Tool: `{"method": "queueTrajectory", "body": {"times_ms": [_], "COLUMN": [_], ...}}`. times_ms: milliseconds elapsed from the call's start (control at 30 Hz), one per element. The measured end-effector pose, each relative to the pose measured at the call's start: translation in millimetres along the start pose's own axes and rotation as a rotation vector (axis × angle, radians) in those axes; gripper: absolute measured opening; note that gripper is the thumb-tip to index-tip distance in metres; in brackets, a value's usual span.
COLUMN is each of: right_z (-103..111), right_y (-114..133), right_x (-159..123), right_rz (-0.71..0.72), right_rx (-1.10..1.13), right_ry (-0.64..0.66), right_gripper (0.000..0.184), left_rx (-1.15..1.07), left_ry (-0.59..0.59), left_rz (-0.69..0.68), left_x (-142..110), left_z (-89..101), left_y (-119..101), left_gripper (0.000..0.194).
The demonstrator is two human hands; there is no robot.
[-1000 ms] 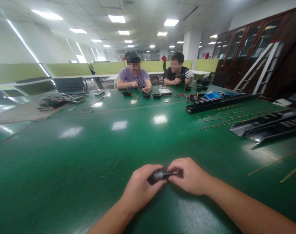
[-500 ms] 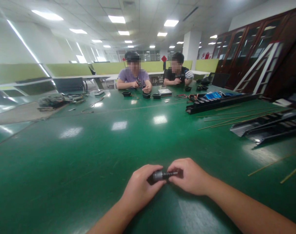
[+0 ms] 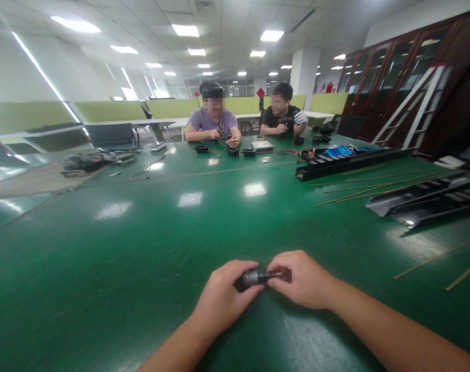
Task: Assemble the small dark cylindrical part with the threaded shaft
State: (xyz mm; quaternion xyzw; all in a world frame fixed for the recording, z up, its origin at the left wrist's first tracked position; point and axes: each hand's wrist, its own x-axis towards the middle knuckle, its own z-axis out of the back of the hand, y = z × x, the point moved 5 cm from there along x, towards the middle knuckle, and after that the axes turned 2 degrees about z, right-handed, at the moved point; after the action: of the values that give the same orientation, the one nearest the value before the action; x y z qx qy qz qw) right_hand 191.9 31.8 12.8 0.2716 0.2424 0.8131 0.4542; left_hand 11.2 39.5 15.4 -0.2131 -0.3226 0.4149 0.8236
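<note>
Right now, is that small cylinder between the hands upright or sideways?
Sideways: the cylinder runs lengthwise from left hand to right hand, tip pointing right.

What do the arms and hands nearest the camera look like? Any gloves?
The left forearm and right forearm are bare as far as they show: no sleeves, watch or cables visible. The left grip and right grip are ungloved human hands, with no rings or markings I can make out.

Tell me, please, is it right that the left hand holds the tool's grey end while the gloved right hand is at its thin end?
No: the head view shows the right hand bare, at the thin end, with the left hand holding the grey end.
</note>
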Motion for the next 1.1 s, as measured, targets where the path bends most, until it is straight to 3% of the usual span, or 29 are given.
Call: {"method": "queueTrajectory", "body": {"times_ms": [1100], "right_z": [5.9], "right_y": [1.3], "right_x": [0.7], "right_rz": [-0.020], "right_rx": [-0.043], "right_ry": [-0.004], "right_gripper": [0.011], "left_rx": [0.013], "left_ry": [-0.022], "left_rz": [0.011], "left_x": [0.8], "left_z": [2.6], "left_y": [0.6], "left_gripper": [0.032]}}
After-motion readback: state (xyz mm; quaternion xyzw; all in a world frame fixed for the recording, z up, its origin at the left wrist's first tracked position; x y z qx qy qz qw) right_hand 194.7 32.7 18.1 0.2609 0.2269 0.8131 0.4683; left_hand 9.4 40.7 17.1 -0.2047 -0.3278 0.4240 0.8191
